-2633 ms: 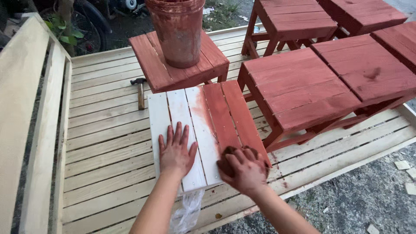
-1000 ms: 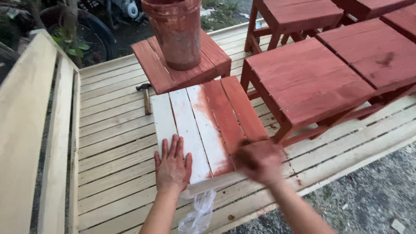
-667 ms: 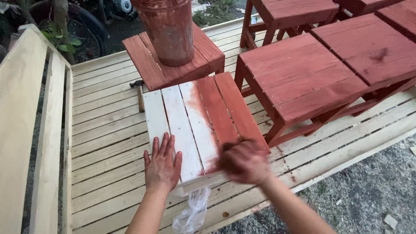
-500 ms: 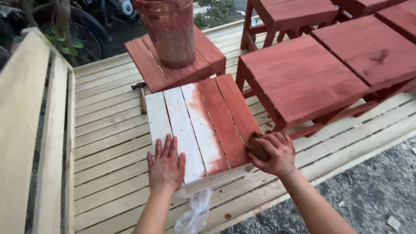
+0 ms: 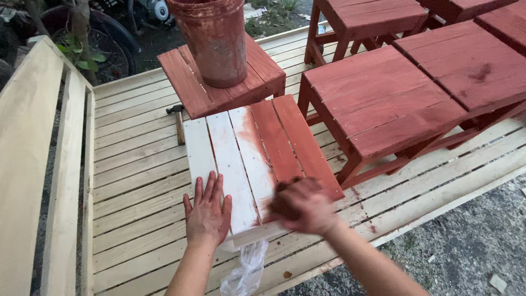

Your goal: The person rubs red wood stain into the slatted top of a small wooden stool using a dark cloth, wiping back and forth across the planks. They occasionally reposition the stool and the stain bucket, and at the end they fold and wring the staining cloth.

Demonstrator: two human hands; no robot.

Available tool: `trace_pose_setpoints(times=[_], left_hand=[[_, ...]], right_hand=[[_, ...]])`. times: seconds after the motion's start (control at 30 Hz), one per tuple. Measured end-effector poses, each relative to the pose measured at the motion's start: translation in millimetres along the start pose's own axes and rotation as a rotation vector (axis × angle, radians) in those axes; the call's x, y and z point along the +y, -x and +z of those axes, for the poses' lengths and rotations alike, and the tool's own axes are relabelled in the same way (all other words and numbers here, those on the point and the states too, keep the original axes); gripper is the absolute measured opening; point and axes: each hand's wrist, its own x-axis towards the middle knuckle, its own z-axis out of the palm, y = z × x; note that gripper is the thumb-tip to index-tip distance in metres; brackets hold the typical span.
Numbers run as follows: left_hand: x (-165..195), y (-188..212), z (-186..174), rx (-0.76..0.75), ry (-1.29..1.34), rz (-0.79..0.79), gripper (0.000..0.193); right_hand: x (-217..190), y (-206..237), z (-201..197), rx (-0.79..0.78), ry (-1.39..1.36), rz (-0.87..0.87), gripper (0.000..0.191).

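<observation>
I have only one view to work from, the camera worn on the head, tilted steeply down and forward over a slatted wooden deck. It sits close: my left hand and right hand fill the lower middle, resting on a half-painted stool. Farther up I see a bucket and red stools; gravel lies at the lower right

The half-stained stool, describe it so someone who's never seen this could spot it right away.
On the pale slatted wooden deck stand several small square stools. The half-stained stool is the nearest one, under the left hand, just in front of the red stool carrying the bucket. Only its top is part bare wood, part red; the others are red all over.
</observation>
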Motion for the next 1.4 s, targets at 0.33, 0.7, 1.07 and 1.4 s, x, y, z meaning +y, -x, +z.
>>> trace_pose_setpoints(times=[0.33, 0.7, 1.07, 1.4], left_hand=[[5.6, 0.0, -5.1, 0.015, 0.013, 0.009, 0.068], [2.3, 0.7, -3.7, 0.001, 0.008, -0.009, 0.067], [10.4, -6.6, -0.2, -0.039, -0.053, -0.028, 0.069], [61.2, -83.3, -6.5, -0.016, 0.053, 0.013, 0.073]], right_hand=[[64.0, 25.0, -43.7, -0.063, 0.275, 0.4, 0.046], [-8.2, -6.7, 13.4, -0.244, -0.071, 0.051, 0.051], [48.4, 6.9, -55.9, -0.232, 0.349, 0.742, 0.043], [50.1, -43.0, -0.9, -0.485, 0.293, 0.702, 0.058]])
